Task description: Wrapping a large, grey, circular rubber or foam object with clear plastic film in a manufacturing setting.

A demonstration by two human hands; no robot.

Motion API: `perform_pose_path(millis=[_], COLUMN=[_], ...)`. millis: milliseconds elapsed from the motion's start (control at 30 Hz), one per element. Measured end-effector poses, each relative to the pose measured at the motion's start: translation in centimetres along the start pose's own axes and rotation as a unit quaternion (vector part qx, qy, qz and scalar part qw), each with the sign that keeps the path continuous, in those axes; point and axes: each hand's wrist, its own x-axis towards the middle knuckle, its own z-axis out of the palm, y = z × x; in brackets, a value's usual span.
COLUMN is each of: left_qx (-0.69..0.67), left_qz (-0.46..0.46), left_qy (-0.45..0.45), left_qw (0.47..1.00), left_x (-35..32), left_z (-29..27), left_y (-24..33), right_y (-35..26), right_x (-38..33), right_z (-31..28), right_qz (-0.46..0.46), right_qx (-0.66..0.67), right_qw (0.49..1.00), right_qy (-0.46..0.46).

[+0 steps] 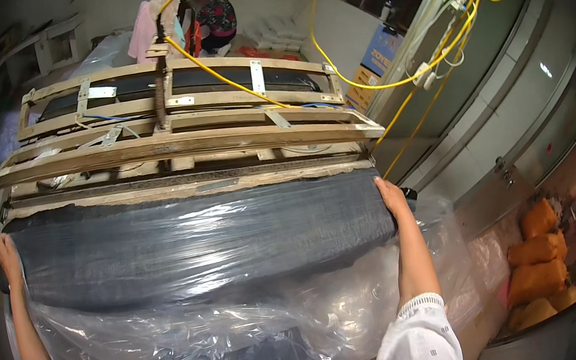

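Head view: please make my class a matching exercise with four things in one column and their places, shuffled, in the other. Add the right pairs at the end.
Things
1. Dark plastic-covered bundle
2. Yellow cables
3. Orange sacks
4. Pink cloth

Places
A. Piled toward the lower right
B. At the back, left of the other person
C. Lying across the near side of the wooden frame
D. Looping down from the top of the picture

Right pairs: 1-C, 2-D, 3-A, 4-B
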Motion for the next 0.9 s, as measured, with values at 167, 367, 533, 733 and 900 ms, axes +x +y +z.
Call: perform_pose_path(millis=[167, 367, 533, 733, 900], left_qx=[-0.076, -0.05, -0.144, -0.199, -0.196], left_qz=[0.06, -0.042, 0.039, -0.097, -0.087], left_qy=[0.029, 0.059, 0.045, 0.102, 0.152], left_qw=[0.995, 0.996, 0.988, 0.97, 0.965], left_x=[-1.0, -0.7, -0.2, -2.9, -2.4], left_z=[-0.4, -0.3, 1.0, -2.5, -1.7], left_y=[0.4, 2.6, 2.0, 7.1, 8.6], right_y=[-6.5, -28.0, -36.5, -43.5, -47.5], right_x=[-0.8, -12.0, -26.8, -38.9, -44.0], right_z=[0.9, 6.1, 10.6, 17.1, 28.2], right_qz=[-0.134, -0.346, -0.389, -0.339, -0.414], right_qx=[-0.223, 0.311, 0.362, 0.324, 0.319], right_qw=[0.926, 0.885, 0.781, 0.613, 0.635], right_qy=[0.274, 0.02, -0.329, -0.636, -0.569])
